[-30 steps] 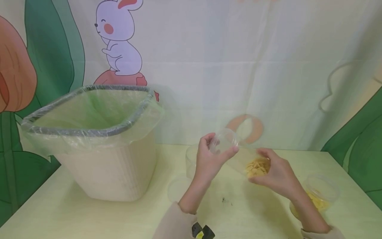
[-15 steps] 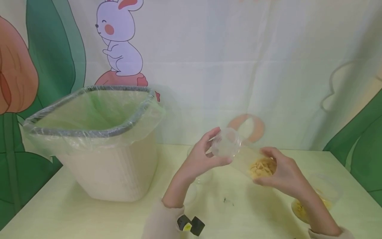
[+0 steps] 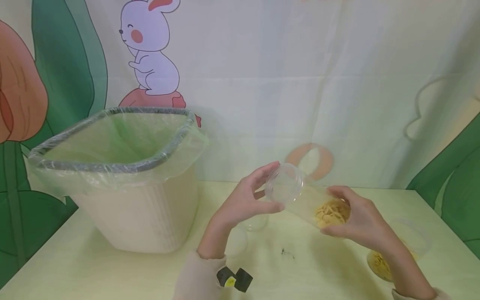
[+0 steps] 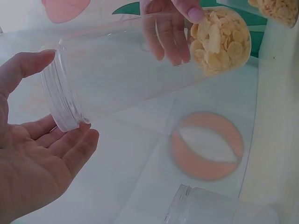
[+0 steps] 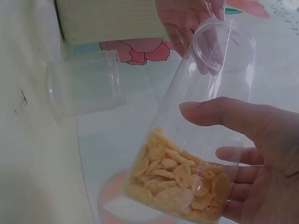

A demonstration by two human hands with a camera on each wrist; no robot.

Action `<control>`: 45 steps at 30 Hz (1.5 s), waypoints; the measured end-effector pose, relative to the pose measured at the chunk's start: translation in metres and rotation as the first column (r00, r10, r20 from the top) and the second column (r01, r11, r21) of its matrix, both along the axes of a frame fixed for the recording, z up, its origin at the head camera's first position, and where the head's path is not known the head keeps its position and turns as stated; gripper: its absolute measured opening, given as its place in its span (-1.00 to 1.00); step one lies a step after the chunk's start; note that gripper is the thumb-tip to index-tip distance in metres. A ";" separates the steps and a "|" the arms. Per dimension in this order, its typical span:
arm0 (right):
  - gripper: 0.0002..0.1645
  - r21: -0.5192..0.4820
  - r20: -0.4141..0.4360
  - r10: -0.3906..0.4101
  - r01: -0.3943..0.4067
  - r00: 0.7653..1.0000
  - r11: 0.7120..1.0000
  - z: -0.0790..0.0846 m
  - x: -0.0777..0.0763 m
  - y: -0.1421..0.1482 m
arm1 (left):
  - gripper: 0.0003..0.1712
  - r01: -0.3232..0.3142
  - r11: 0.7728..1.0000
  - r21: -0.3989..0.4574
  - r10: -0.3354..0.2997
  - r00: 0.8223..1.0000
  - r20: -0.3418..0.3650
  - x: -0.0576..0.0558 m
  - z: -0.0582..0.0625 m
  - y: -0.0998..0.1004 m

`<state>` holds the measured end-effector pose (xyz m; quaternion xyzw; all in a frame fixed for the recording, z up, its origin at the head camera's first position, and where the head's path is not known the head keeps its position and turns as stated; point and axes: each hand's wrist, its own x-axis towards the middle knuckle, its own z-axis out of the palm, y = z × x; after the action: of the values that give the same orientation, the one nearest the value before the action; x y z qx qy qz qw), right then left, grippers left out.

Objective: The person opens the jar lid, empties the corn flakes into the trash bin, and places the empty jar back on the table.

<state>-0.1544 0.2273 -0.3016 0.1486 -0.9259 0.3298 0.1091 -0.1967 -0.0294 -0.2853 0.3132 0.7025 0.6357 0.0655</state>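
- Head view: you have two hands on one tall, clear, cylindrical plastic jar (image 3: pixel 309 198), which tilts above the pale tabletop (image 3: pixel 131 275), its mouth raised toward the left.
- Your left hand (image 3: pixel 245 198) pinches the mouth's ringed edge between thumb and fingers; your right hand (image 3: pixel 363 221) grasps the lower end, around the pale yellow flakes (image 3: pixel 331 213) piled inside.
- You have three jars in all: that one, one upright colourless jar (image 5: pixel 84 86) on the table and one wide see-through jar with yellow flakes (image 3: pixel 380 266) at the right.
- One clear, round disc (image 3: pixel 237 241) lies near your left forearm, faint against the tabletop.
- One beige ribbed bin (image 3: pixel 142 216) stands at the left; you cannot see its floor.
- Your right forearm hides much of the right-hand jar; your left hand covers much of the upright one.
- The flakes overlap too much to count.
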 end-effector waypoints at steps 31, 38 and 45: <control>0.00 0.051 -0.019 -0.030 0.031 0.999 0.998 0.005 0.001 0.003 | -0.12 -0.220 0.969 -0.116 0.226 0.973 0.037 0.002 -0.003 0.010; 0.00 0.041 -0.013 -0.026 0.027 1.000 0.999 0.008 0.003 0.005 | -0.02 -0.105 0.992 -0.076 0.109 0.993 0.040 0.002 -0.002 0.003; 0.01 0.030 0.007 -0.013 0.013 1.000 0.999 0.008 0.003 0.005 | -0.04 0.034 0.999 -0.002 -0.034 0.999 -0.032 -0.001 -0.002 -0.004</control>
<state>-0.1510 0.2324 -0.2935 0.1431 -0.9321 0.3156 0.1057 -0.1981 -0.0335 -0.2874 0.3352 0.6986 0.6288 0.0656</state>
